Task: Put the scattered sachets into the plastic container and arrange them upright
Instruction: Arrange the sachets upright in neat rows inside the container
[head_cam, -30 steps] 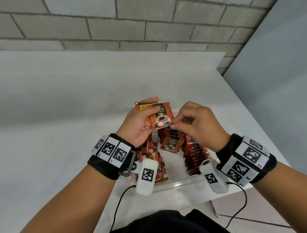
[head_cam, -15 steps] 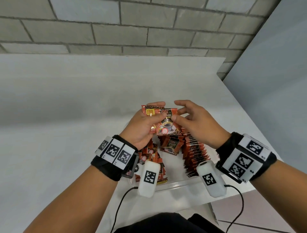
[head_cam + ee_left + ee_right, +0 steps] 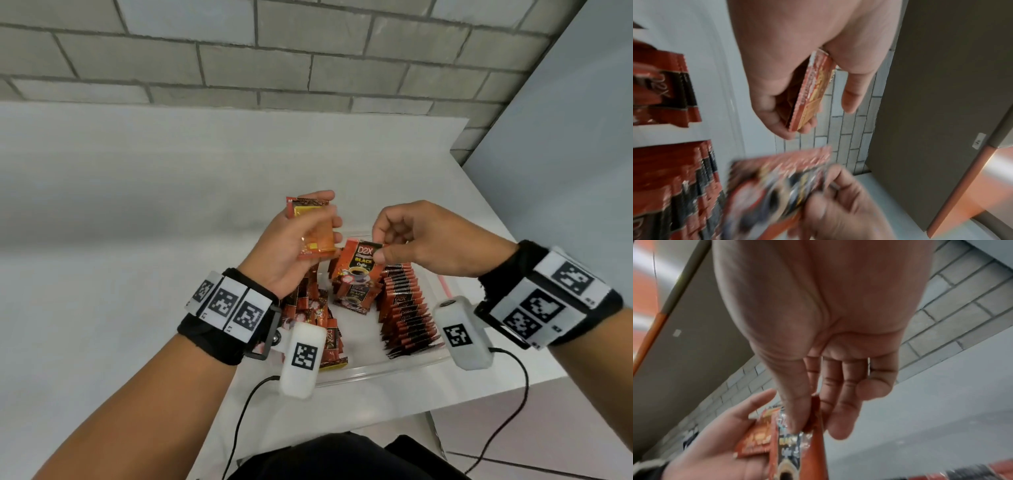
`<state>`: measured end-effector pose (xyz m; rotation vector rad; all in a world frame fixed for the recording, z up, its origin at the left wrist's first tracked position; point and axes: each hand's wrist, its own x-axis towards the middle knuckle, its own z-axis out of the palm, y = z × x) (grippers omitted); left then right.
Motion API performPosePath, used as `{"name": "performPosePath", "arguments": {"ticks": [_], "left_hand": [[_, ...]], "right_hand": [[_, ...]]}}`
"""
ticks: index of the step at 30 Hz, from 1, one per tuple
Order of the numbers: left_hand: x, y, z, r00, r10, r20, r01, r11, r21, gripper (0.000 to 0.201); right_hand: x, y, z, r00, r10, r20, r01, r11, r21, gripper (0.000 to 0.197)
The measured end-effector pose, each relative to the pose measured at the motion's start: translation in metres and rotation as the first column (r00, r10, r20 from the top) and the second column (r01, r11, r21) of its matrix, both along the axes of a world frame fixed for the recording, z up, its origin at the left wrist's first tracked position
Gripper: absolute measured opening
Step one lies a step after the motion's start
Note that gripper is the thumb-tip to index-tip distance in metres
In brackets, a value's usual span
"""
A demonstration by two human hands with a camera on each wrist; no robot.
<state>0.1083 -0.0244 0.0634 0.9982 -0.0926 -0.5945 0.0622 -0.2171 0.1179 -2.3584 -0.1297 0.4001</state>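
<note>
Red coffee sachet pinched by right hand: slot it upright into the 4 o'clock row; left hand grips spare sachets.

You have open white table to your left and ahead, up to the brick wall; a grey panel closes off the right. Inside the clear container, a row of upright sachets fills the right side and a loose heap of sachets crowds the left. Between them runs 1 bare strip of floor, partly blocked at its far end by a few leaning sachets. Your 2 hands hang over that far end.
</note>
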Motion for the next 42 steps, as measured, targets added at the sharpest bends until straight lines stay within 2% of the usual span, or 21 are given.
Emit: {"name": "performPosePath", "arguments": {"ticks": [4, 8, 14, 18, 21, 25, 32, 36, 42], "left_hand": [[0.009, 0.013, 0.001, 0.996, 0.070, -0.050, -0.069, 0.998, 0.010, 0.021], [0.009, 0.016, -0.002, 0.995, 0.074, -0.062, -0.074, 0.997, 0.007, 0.023], [0.006, 0.020, -0.006, 0.993, 0.078, -0.089, -0.079, 0.997, -0.009, 0.025], [0.007, 0.024, -0.005, 0.992, 0.092, -0.087, -0.093, 0.996, -0.007, 0.026], [0.008, 0.026, -0.005, 0.992, 0.092, -0.088, -0.093, 0.996, -0.012, 0.025], [0.008, 0.025, -0.007, 0.992, 0.087, -0.095, -0.089, 0.996, -0.009, 0.024], [0.009, 0.024, -0.009, 0.991, 0.088, -0.103, -0.090, 0.996, -0.017, 0.024], [0.011, 0.022, -0.010, 0.991, 0.081, -0.102, -0.084, 0.996, -0.032, 0.026], [0.011, 0.019, -0.009, 0.992, 0.076, -0.103, -0.080, 0.996, -0.035, 0.025]], "right_hand": [[-0.004, 0.000, -0.025, 0.995, 0.016, -0.101, -0.041, 0.968, -0.246, 0.015], [0.000, 0.009, -0.052, 0.982, 0.069, -0.173, -0.134, 0.910, -0.393, 0.017], [0.009, 0.017, -0.061, 0.976, 0.098, -0.193, -0.184, 0.847, -0.499, 0.015], [0.012, 0.021, -0.064, 0.967, 0.089, -0.238, -0.219, 0.768, -0.602, 0.026], [0.013, 0.026, -0.065, 0.959, 0.112, -0.259, -0.262, 0.696, -0.669, 0.025], [0.013, 0.028, -0.066, 0.950, 0.145, -0.276, -0.304, 0.625, -0.719, 0.022], [0.016, 0.026, -0.069, 0.946, 0.236, -0.224, -0.317, 0.516, -0.796, 0.011], [0.016, 0.026, -0.071, 0.945, 0.264, -0.191, -0.301, 0.486, -0.820, 0.029], [0.014, 0.021, -0.071, 0.941, 0.277, -0.194, -0.312, 0.490, -0.814, 0.035]]}}
